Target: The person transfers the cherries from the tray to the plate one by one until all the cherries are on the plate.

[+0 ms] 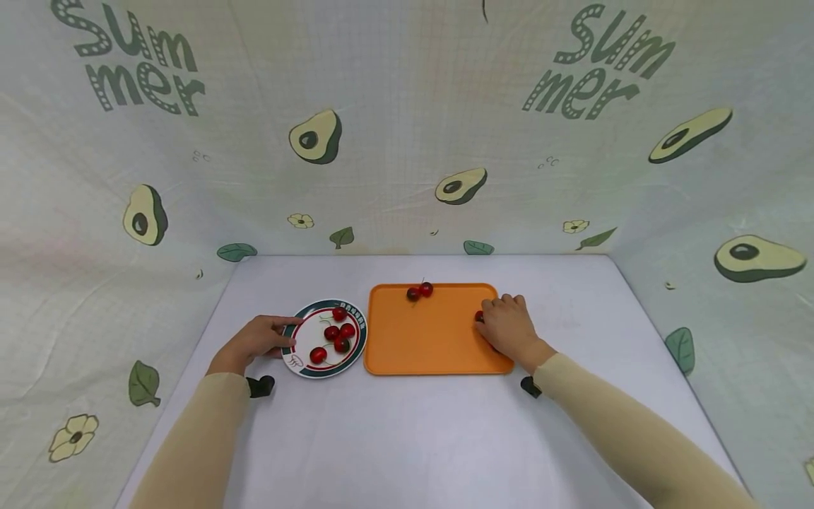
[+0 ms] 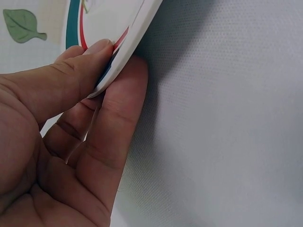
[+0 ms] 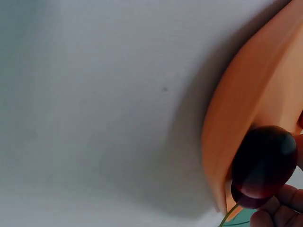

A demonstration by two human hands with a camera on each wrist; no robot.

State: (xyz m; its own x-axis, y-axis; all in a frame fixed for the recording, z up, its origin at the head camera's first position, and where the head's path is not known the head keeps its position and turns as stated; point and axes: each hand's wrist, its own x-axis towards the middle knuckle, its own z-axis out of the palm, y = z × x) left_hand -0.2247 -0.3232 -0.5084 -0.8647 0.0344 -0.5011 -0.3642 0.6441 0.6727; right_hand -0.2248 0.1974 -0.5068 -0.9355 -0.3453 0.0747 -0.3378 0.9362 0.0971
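- "Summer" printed twice in grey-green on avocado-patterned backdrop cloth (image 1: 407, 127).
- Left hand (image 1: 254, 341) pinching round white plate with teal-red rim (image 1: 299, 367), near tabletop's left edge; thumb-over-rim pinch plain only in left wrist view.
- Right hand (image 1: 509, 326) on orange plastic tray (image 1: 426, 339) at its right edge, fingers closed on dark red cherry (image 3: 262, 163), clear only in right wrist view.

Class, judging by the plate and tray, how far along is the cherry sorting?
Done: five cherries lie on the plate, its rim pinched by the left hand. In hand: the right hand grips a cherry at the tray edge. Left: two cherries at the tray's far edge.
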